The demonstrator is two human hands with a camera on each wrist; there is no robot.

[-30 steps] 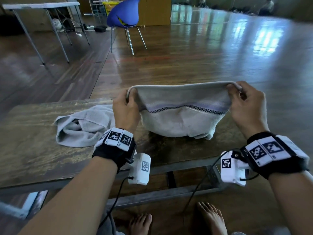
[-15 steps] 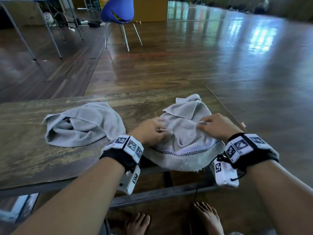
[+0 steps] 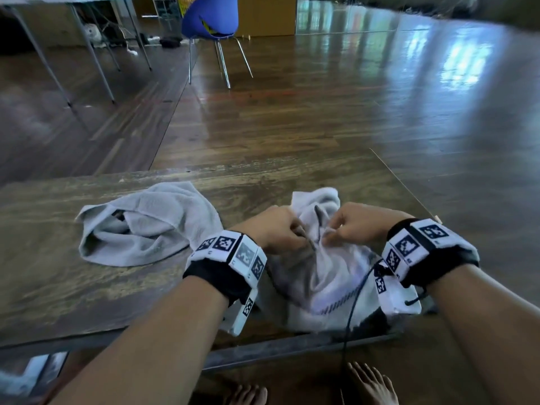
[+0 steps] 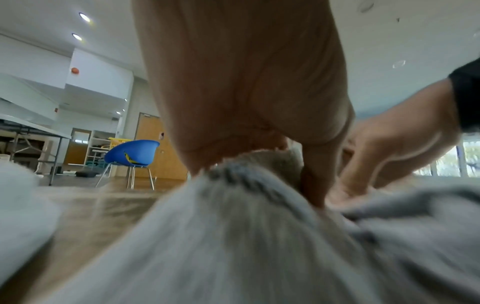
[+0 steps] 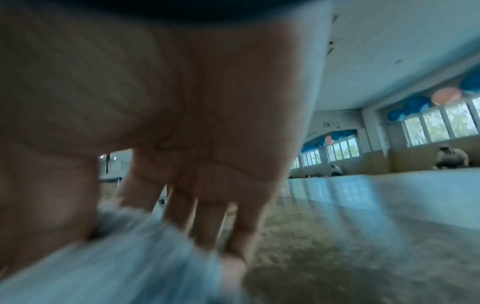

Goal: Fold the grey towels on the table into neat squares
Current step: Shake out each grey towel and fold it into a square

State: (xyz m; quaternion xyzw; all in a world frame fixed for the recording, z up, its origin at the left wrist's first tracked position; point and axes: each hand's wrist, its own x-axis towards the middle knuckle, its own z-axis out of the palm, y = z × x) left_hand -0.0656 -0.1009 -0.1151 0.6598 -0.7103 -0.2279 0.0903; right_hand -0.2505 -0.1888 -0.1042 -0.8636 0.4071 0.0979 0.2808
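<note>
A grey towel with a dark checked stripe [image 3: 330,287] lies bunched at the near right of the wooden table [image 3: 52,287], part of it hanging over the front edge. My left hand [image 3: 280,232] pinches a fold near its middle, and the left wrist view shows the left hand [image 4: 246,123] gripping the raised cloth [image 4: 246,236]. My right hand [image 3: 347,226] pinches the towel just to the right, with the cloth [image 5: 116,257] between thumb and fingers in the blurred right wrist view. A second grey towel [image 3: 146,223] lies crumpled to the left, untouched.
The table's right edge [image 3: 409,191] runs close to my right hand, and its front rail [image 3: 277,352] is just under my wrists. A blue chair [image 3: 210,21] and a folding table [image 3: 73,30] stand far back on the wooden floor. Bare feet [image 3: 371,387] are below the table.
A second ago both hands held the striped towel up, spread wide by its top edge. They have dropped it onto the table, moved close together and now pinch its bunched middle.
</note>
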